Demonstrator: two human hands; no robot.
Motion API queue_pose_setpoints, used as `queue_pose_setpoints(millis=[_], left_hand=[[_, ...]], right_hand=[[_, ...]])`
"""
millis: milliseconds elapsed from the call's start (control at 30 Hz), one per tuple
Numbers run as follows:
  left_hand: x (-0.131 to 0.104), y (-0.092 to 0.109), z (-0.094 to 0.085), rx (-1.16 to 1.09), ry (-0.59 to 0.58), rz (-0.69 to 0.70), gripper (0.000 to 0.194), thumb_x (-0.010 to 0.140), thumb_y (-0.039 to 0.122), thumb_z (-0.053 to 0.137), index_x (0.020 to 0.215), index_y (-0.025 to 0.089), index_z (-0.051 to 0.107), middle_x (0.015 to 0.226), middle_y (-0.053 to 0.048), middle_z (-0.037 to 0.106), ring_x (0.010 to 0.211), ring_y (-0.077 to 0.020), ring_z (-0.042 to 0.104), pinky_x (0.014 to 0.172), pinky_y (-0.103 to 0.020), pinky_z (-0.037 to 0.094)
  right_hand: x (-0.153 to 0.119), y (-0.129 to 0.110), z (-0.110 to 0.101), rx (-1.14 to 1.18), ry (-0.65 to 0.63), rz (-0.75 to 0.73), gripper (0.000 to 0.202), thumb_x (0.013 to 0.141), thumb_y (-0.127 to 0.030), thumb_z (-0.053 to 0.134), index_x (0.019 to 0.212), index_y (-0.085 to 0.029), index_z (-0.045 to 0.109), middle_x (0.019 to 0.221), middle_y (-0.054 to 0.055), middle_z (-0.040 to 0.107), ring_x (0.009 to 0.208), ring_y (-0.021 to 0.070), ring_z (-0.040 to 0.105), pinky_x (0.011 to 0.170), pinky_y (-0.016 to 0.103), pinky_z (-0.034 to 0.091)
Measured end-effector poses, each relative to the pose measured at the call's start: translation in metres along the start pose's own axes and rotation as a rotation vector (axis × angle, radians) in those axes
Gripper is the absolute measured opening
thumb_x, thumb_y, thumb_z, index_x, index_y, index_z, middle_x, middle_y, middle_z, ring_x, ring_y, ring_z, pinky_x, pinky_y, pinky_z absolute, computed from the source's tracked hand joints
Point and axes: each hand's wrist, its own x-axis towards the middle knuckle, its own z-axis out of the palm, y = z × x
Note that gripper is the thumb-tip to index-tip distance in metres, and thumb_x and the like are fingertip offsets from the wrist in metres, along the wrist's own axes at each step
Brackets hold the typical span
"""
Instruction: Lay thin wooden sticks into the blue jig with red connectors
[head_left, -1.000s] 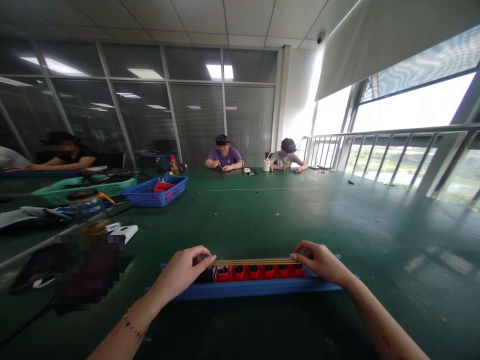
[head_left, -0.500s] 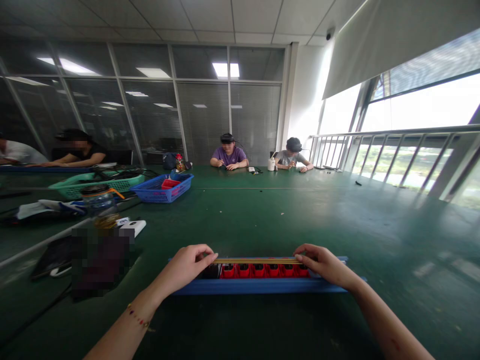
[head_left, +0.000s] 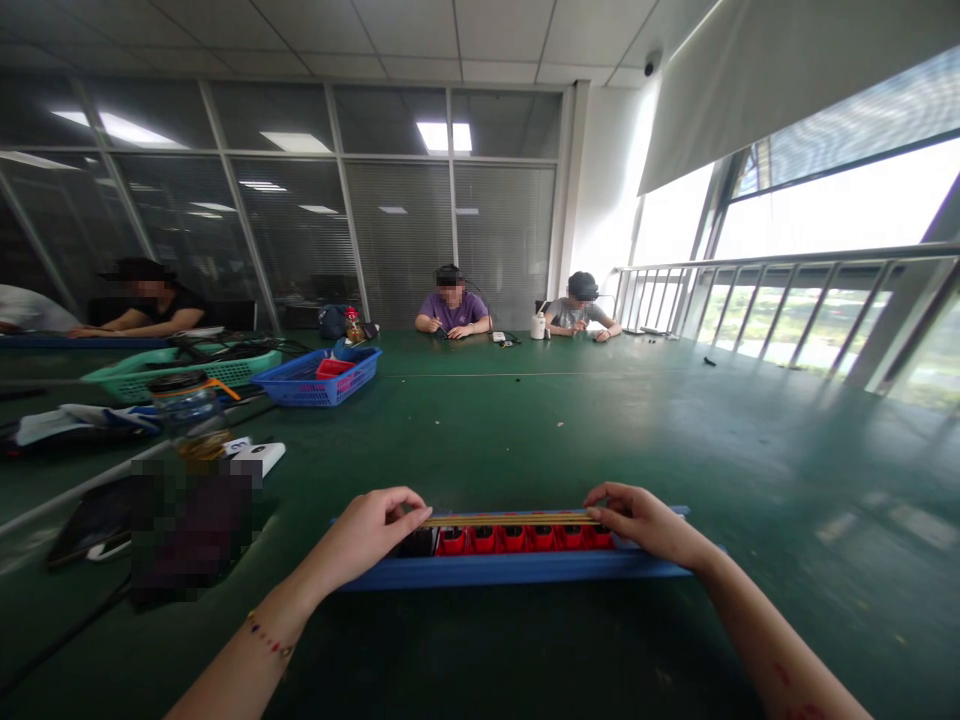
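Observation:
A long blue tray [head_left: 517,572] lies across the table in front of me, with a row of several red boxes [head_left: 514,540] with black contents inside it. Above the boxes runs a thin yellowish strip [head_left: 510,520]. My left hand [head_left: 390,515] pinches the strip's left end between thumb and fingers. At the right end, my right hand [head_left: 626,515] holds it the same way, thumb against fingertips. Something dark [head_left: 418,543] sits in the tray beside my left fingers.
Left on the green table [head_left: 480,430] are a blue basket [head_left: 319,390], a green basket [head_left: 180,372], a glass jar [head_left: 187,410], a white device [head_left: 261,458] and cables. Several people sit at the far and left sides.
The view has shifted slightly, so the scene sits a little further left. Both hands keep their hold on the strip, which shows slightly more of its face.

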Motion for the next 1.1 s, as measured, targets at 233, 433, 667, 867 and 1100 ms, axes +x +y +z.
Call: queue_pose_setpoints(millis=[233,433,667,867,1100], left_hand=[[0.0,0.004,-0.001,-0.002,0.032,0.026,0.037,0.077,0.052,0.042,0.086,0.022,0.062,0.073,0.001,0.065,0.066,-0.0159,0.058,0.056,-0.021,0.039],[0.0,0.003,-0.002,0.027,-0.002,0.001,0.042,0.076,0.055,0.041,0.089,0.021,0.062,0.075,-0.001,0.065,0.065,-0.0164,0.058,0.056,-0.022,0.039],[0.0,0.002,-0.003,0.013,-0.03,0.005,0.039,0.077,0.053,0.041,0.088,0.022,0.062,0.081,-0.001,0.067,0.07,-0.0169,0.059,0.058,-0.021,0.04],[0.001,0.002,-0.002,0.03,-0.01,0.021,0.037,0.078,0.051,0.04,0.087,0.022,0.062,0.079,0.0,0.067,0.068,-0.0167,0.059,0.06,-0.022,0.041],[0.001,0.0,-0.001,0.026,0.053,0.026,0.037,0.077,0.051,0.042,0.091,0.022,0.061,0.083,-0.001,0.065,0.071,-0.0167,0.059,0.062,-0.022,0.042]], right_hand=[[0.001,0.004,0.0,-0.02,-0.021,-0.037,0.037,0.078,-0.048,0.048,0.093,-0.015,0.057,0.069,0.0,0.056,0.057,0.0104,0.048,0.051,0.02,0.038],[0.0,0.003,-0.001,-0.031,-0.032,-0.017,0.038,0.08,-0.049,0.043,0.092,-0.016,0.058,0.064,-0.001,0.053,0.054,0.0097,0.046,0.049,0.02,0.037],[0.0,0.003,-0.005,-0.103,0.049,-0.078,0.033,0.077,-0.046,0.049,0.088,-0.017,0.059,0.072,0.001,0.06,0.064,0.0128,0.052,0.055,0.021,0.041],[0.004,0.008,-0.008,-0.097,0.23,-0.114,0.031,0.072,-0.046,0.055,0.079,-0.017,0.062,0.072,0.002,0.061,0.066,0.0143,0.053,0.061,0.024,0.041],[0.003,0.032,-0.04,0.321,0.61,-0.09,0.039,0.076,-0.043,0.051,0.107,-0.018,0.055,0.063,-0.001,0.047,0.06,0.0117,0.045,0.056,0.023,0.039]])
